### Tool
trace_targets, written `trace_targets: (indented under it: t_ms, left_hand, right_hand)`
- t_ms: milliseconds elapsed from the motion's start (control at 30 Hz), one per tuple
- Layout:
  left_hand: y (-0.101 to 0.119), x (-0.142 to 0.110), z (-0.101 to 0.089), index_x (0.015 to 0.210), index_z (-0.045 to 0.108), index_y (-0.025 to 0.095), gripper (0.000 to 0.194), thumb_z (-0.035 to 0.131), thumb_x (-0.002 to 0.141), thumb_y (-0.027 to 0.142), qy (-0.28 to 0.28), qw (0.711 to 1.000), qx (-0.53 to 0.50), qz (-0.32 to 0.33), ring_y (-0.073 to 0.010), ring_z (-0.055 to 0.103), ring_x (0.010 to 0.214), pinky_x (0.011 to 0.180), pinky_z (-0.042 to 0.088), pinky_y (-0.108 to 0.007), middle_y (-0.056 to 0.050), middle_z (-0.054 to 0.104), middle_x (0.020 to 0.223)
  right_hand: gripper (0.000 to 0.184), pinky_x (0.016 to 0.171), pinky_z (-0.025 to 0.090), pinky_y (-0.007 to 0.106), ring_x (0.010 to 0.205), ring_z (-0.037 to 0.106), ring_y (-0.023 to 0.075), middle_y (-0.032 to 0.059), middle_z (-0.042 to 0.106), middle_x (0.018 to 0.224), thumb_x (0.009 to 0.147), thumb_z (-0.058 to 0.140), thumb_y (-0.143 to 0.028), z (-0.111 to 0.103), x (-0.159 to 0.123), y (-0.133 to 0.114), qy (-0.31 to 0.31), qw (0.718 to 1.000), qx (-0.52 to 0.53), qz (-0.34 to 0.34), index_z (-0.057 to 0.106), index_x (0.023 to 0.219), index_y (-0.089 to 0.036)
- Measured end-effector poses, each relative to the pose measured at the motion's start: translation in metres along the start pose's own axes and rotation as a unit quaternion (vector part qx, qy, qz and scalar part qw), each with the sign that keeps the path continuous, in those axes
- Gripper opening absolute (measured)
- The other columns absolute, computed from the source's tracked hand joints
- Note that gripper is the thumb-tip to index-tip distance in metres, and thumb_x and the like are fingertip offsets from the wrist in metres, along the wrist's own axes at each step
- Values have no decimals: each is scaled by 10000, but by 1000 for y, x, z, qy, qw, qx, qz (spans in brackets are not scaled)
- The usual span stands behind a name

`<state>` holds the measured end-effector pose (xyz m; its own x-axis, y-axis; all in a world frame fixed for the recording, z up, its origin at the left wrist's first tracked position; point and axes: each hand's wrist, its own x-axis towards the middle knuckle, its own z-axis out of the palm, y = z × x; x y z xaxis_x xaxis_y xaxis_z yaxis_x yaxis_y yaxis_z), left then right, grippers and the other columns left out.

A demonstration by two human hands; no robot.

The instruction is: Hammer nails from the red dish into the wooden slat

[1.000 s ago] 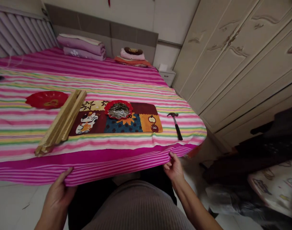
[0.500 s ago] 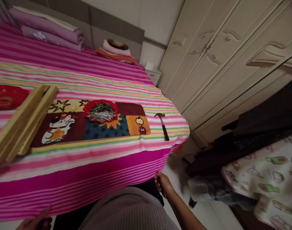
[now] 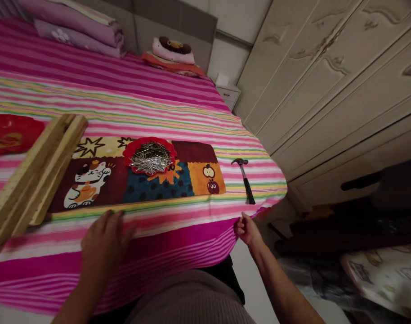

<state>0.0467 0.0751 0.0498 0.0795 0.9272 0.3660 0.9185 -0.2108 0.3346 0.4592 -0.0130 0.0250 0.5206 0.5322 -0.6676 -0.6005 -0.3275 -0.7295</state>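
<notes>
My left hand point(image 3: 106, 240), smeared by motion, is over the near side of the bed, just in front of a printed mat point(image 3: 158, 191). Its fingers are stretched out and it holds nothing visible. At the bed's near right edge, the fingers of my right hand point(image 3: 248, 230) are curled around the edge of the striped bedsheet point(image 3: 192, 231). Just beyond that hand lies a claw hammer point(image 3: 245, 180) with a black handle. On the mat stands a red scalloped dish point(image 3: 133, 164) full of loose nails point(image 3: 152, 157). Several wooden strips point(image 3: 40, 166) lie left, overlapping the mat.
A red tray point(image 3: 23, 130) lies beyond the wooden strips. Folded purple bedding point(image 3: 80, 33) and a small pink pile point(image 3: 173, 51) rest by the headboard. The wardrobe point(image 3: 310, 99) stands right of the bed, and plastic-wrapped items crowd the floor at lower right.
My left hand has come up from the lower left corner to in front of the mat. My right hand has risen with the sheet edge, toward the hammer. The view has shifted slightly.
</notes>
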Motion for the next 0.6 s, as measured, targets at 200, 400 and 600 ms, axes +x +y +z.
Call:
trace_targets:
  t_ms: [200, 400, 600]
  left_hand:
    - [5, -13, 22, 1206, 562, 80, 598, 366, 868, 532, -30, 995, 96, -8, -366, 476, 1183, 923, 422, -490, -219, 504, 1317]
    - [-23, -25, 28, 1217, 562, 120, 568, 384, 859, 522, -31, 995, 90, 5, -342, 469, 1193, 933, 417, -456, -186, 509, 1322]
    - [-31, -38, 34, 1260, 524, 158, 557, 367, 856, 509, -4, 997, 72, -19, -333, 453, 1220, 960, 398, -478, -159, 484, 1361]
  right_hand:
    - [252, 306, 156, 161, 300, 258, 32, -97, 399, 399, 729, 603, -257, -12, 8, 6, 111, 991, -34, -67, 401, 591, -195]
    - [206, 341, 216, 186, 318, 310, 53, -99, 399, 404, 693, 594, -263, 2, 0, 7, 158, 980, -78, -91, 428, 589, -199]
    - [255, 351, 251, 214, 331, 320, 78, -89, 379, 406, 678, 575, -392, 4, -13, 13, 175, 970, -145, -84, 416, 586, -215]
